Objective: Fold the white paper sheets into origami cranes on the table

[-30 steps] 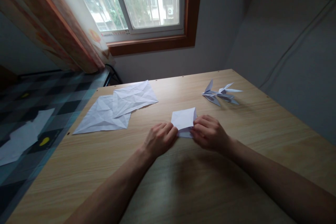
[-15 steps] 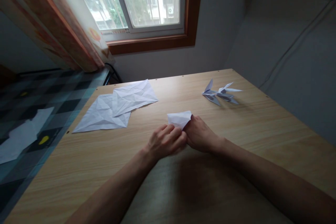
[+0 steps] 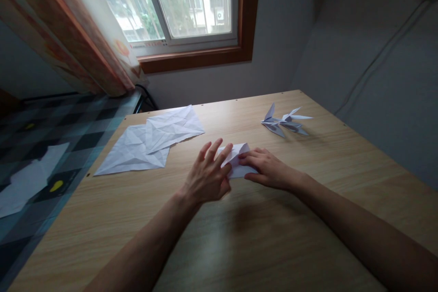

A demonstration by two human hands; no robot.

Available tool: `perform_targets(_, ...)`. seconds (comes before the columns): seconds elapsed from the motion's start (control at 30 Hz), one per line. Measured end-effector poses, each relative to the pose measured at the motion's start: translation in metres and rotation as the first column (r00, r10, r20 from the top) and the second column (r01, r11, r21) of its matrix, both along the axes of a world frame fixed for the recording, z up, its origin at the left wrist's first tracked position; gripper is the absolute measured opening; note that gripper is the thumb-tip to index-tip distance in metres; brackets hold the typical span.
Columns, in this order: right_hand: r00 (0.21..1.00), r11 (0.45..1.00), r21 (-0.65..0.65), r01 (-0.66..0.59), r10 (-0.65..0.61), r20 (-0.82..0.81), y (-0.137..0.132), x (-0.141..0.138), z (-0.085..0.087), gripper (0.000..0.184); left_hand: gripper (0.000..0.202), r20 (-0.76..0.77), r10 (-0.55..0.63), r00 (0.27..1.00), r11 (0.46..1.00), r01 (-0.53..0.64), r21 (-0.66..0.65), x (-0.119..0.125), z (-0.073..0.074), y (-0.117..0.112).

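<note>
Left hand (image 3: 206, 176) spread wider, paper (image 3: 238, 171) alongside

Table (image 3: 342, 159), creased sheets (image 3: 175, 128), folded paper (image 3: 236, 163), origami (image 3: 290, 124)

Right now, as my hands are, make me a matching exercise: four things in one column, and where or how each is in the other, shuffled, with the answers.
1. folded paper
2. creased sheets
3. spiky paper shapes
4. window

A. right-hand part of the table
B. between left hand and right hand
C. edged in brown
D. overlapping

Pairs: 1-B, 2-D, 3-A, 4-C
</note>
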State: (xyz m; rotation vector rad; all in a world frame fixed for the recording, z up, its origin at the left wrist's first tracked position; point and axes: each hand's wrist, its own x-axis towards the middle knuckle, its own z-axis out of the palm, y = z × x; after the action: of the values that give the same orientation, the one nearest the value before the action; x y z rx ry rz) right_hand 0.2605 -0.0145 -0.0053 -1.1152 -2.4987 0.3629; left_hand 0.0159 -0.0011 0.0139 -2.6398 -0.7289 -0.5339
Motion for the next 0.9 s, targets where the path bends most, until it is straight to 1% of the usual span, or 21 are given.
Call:
perform_targets(0.07, 0.999, 1.000, -0.017, -0.020, 0.019, -0.040, 0.002, 0.005, 0.000, 0.022, 0.023, -0.013, -0.012, 1.000, 1.000, 0.012, -0.020, -0.003, 0.000, 0.002)
perform_targets(0.17, 0.997, 0.999, 0.002, -0.039, 0.039, -0.061, 0.003, 0.009, 0.000, 0.016, 0.016, -0.006, -0.056, 0.998, 0.998, 0.056, -0.009, -0.007, -0.003, 0.008)
perform_targets(0.23, 0.997, 0.998, 0.023, -0.052, 0.054, -0.056, 0.003, 0.010, 0.001, 0.015, 0.014, 0.000, -0.076, 0.997, 0.997, 0.076, 0.025, -0.009, -0.006, 0.012)
perform_targets(0.33, 0.996, 0.996, 0.042, -0.073, 0.075, -0.044, 0.003, 0.009, 0.002, 0.014, 0.014, 0.010, -0.076, 0.997, 0.993, 0.075, 0.086, -0.011, -0.008, 0.016)
perform_targets(0.47, 0.996, 0.995, 0.049, -0.083, 0.085, -0.032, 0.003, 0.009, 0.004, 0.013, 0.017, 0.004, -0.055, 0.998, 0.986, 0.054, 0.158, -0.011, -0.006, 0.016)
perform_targets(0.53, 0.997, 0.996, 0.052, -0.070, 0.071, -0.017, 0.002, 0.008, 0.006, 0.018, 0.012, 0.013, -0.048, 0.999, 0.973, 0.043, 0.226, -0.012, -0.003, 0.016)
perform_targets(0.6, 0.998, 0.996, 0.065, -0.065, 0.065, 0.009, 0.001, 0.007, 0.007, 0.029, 0.008, 0.027, -0.056, 0.998, 0.951, 0.045, 0.307, -0.012, 0.000, 0.016)
perform_targets(0.7, 0.994, 0.988, 0.120, -0.097, 0.089, 0.066, -0.001, 0.005, 0.008, 0.042, 0.009, 0.021, -0.065, 0.998, 0.923, 0.052, 0.382, -0.008, 0.004, 0.014)
perform_targets(0.77, 0.990, 0.981, 0.155, -0.118, 0.103, 0.100, -0.002, 0.004, 0.007, 0.043, 0.005, -0.001, -0.041, 0.999, 0.919, 0.039, 0.392, -0.004, 0.006, 0.012)
perform_targets(0.83, 0.987, 0.977, 0.165, -0.134, 0.116, 0.116, -0.001, 0.004, 0.005, 0.044, 0.001, -0.019, 0.008, 1.000, 0.923, 0.000, 0.385, -0.002, 0.008, 0.010)
perform_targets(0.9, 0.985, 0.976, 0.158, -0.152, 0.135, 0.112, -0.001, 0.004, 0.003, 0.045, 0.006, -0.031, 0.049, 0.998, 0.937, -0.035, 0.348, -0.003, 0.010, 0.009)
